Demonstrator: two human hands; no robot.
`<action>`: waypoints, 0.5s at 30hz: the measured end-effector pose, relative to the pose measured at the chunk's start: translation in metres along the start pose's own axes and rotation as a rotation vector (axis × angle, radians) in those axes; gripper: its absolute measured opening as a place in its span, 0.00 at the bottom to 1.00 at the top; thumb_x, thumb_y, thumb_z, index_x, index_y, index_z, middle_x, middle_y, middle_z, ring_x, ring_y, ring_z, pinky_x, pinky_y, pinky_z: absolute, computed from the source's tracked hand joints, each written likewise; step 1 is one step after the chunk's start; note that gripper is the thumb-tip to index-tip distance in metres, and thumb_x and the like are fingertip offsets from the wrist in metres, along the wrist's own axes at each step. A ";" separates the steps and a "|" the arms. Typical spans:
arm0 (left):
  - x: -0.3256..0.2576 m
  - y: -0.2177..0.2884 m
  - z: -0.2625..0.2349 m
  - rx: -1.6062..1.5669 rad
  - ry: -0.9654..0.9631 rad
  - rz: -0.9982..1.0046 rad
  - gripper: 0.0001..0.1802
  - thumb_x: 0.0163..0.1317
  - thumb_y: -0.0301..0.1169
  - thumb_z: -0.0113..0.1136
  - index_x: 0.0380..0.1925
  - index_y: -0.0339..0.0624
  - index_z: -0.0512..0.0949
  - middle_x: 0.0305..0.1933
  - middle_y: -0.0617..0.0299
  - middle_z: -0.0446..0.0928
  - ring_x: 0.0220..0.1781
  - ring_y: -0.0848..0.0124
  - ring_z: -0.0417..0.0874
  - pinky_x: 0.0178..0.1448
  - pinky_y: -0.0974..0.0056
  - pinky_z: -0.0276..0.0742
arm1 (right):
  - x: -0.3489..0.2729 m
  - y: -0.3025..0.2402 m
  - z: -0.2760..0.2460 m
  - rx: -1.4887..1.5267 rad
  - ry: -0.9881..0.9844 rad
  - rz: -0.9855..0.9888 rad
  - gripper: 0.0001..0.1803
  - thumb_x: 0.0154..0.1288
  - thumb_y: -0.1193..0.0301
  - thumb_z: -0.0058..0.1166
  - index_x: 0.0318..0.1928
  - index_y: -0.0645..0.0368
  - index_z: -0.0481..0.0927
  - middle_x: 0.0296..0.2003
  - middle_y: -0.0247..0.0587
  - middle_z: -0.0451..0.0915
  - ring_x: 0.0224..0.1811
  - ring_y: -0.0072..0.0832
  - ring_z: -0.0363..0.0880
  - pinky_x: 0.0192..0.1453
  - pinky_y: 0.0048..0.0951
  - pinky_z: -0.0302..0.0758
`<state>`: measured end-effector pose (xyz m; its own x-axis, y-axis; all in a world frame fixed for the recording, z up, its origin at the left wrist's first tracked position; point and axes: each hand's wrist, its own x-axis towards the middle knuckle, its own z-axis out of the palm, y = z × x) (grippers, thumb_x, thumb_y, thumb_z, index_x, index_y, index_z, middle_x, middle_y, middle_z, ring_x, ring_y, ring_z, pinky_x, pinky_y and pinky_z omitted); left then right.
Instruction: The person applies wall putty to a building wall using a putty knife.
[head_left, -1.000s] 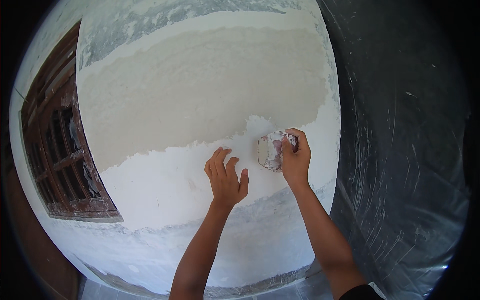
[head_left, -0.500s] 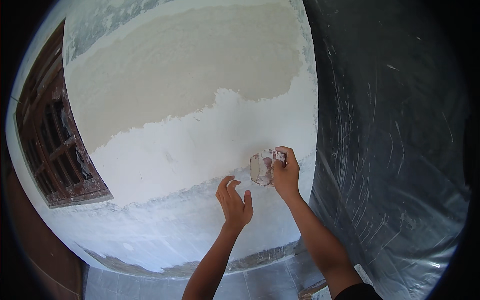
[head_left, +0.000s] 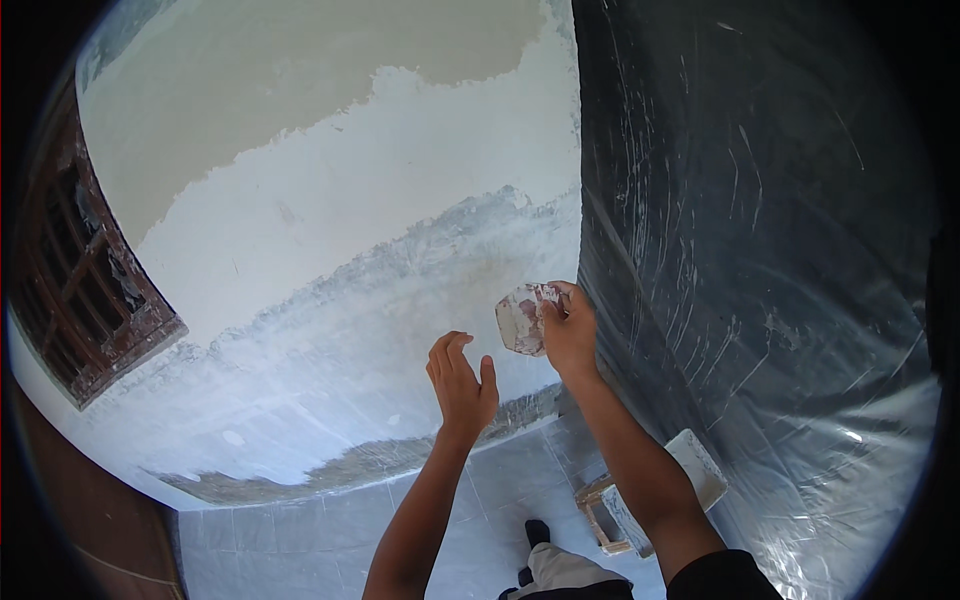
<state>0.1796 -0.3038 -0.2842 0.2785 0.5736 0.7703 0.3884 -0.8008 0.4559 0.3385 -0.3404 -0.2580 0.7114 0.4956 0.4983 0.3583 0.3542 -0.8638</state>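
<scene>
My right hand (head_left: 574, 340) is closed around the edge of a flat, angular putty scraper (head_left: 521, 322) smeared with white and reddish-brown patches. The thumb lies across its face. To the left of it, my left hand (head_left: 462, 388) is raised with its fingers slightly curled and thumb apart, holding nothing. Both hands are in front of the lower part of a wall (head_left: 300, 205), coated beige above, white in the middle and patchy bluish-grey below. Whether the scraper touches the wall, I cannot tell.
A brown wooden barred window (head_left: 85, 285) is set in the wall at left. Dark plastic sheeting (head_left: 760, 250) hangs on the right, streaked with white. Below my right arm stand a wooden stool (head_left: 592, 508) and a white-smeared tray (head_left: 700, 468) on grey floor tiles (head_left: 300, 540).
The view has tipped downward, so the wall sits higher and my feet, the stool and the tray have come into sight. My right hand still holds the scraper; my left stays empty.
</scene>
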 end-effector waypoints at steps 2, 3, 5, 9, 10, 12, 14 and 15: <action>-0.023 0.003 0.002 -0.014 -0.016 -0.015 0.22 0.58 0.29 0.58 0.52 0.37 0.69 0.57 0.47 0.70 0.61 0.50 0.68 0.63 0.49 0.60 | -0.017 0.009 -0.010 0.041 -0.014 0.077 0.13 0.64 0.81 0.53 0.49 0.66 0.76 0.37 0.48 0.84 0.36 0.30 0.85 0.43 0.32 0.79; -0.033 0.005 0.004 -0.025 -0.020 -0.018 0.22 0.58 0.29 0.58 0.52 0.36 0.68 0.57 0.47 0.70 0.61 0.50 0.68 0.63 0.49 0.60 | -0.027 0.014 -0.017 0.024 -0.016 0.104 0.13 0.64 0.81 0.54 0.49 0.66 0.76 0.37 0.48 0.84 0.36 0.31 0.85 0.43 0.32 0.79; -0.055 0.013 0.009 -0.046 -0.066 -0.057 0.22 0.59 0.27 0.57 0.53 0.36 0.68 0.57 0.46 0.70 0.62 0.50 0.68 0.64 0.49 0.59 | -0.049 0.019 -0.031 -0.004 -0.011 0.144 0.13 0.64 0.81 0.54 0.49 0.66 0.76 0.36 0.48 0.84 0.37 0.31 0.85 0.43 0.32 0.79; -0.113 0.023 0.026 -0.069 -0.139 -0.136 0.21 0.60 0.27 0.56 0.54 0.36 0.67 0.57 0.46 0.69 0.62 0.50 0.67 0.65 0.48 0.58 | -0.094 0.035 -0.059 -0.151 -0.028 0.193 0.12 0.63 0.81 0.51 0.48 0.66 0.76 0.36 0.49 0.84 0.37 0.33 0.85 0.43 0.33 0.79; -0.126 0.026 0.032 -0.078 -0.159 -0.152 0.21 0.60 0.27 0.56 0.54 0.36 0.67 0.57 0.46 0.69 0.62 0.50 0.67 0.65 0.48 0.58 | -0.104 0.037 -0.067 -0.166 -0.025 0.219 0.12 0.64 0.80 0.50 0.48 0.66 0.75 0.36 0.49 0.84 0.37 0.34 0.85 0.44 0.34 0.79; -0.154 0.033 0.042 -0.077 -0.196 -0.187 0.21 0.61 0.27 0.55 0.54 0.36 0.67 0.56 0.46 0.69 0.62 0.50 0.67 0.65 0.48 0.58 | -0.119 0.046 -0.086 -0.255 -0.038 0.275 0.13 0.63 0.80 0.48 0.48 0.67 0.75 0.37 0.50 0.84 0.38 0.35 0.85 0.45 0.34 0.79; -0.177 0.044 0.052 -0.085 -0.239 -0.228 0.21 0.61 0.28 0.55 0.54 0.36 0.67 0.56 0.46 0.69 0.62 0.49 0.67 0.65 0.48 0.58 | -0.136 0.066 -0.105 -0.208 -0.025 0.350 0.13 0.63 0.80 0.48 0.48 0.67 0.75 0.38 0.51 0.84 0.40 0.37 0.85 0.46 0.35 0.79; -0.187 0.048 0.058 -0.088 -0.258 -0.248 0.21 0.62 0.28 0.55 0.54 0.36 0.67 0.56 0.46 0.69 0.62 0.49 0.67 0.65 0.48 0.58 | -0.143 0.077 -0.116 -0.221 -0.028 0.379 0.13 0.63 0.80 0.48 0.48 0.67 0.75 0.38 0.51 0.84 0.40 0.37 0.85 0.46 0.35 0.79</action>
<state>0.1975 -0.4392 -0.4322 0.4020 0.7679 0.4987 0.3982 -0.6371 0.6600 0.3345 -0.4756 -0.4043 0.8021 0.5799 0.1425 0.1983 -0.0336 -0.9796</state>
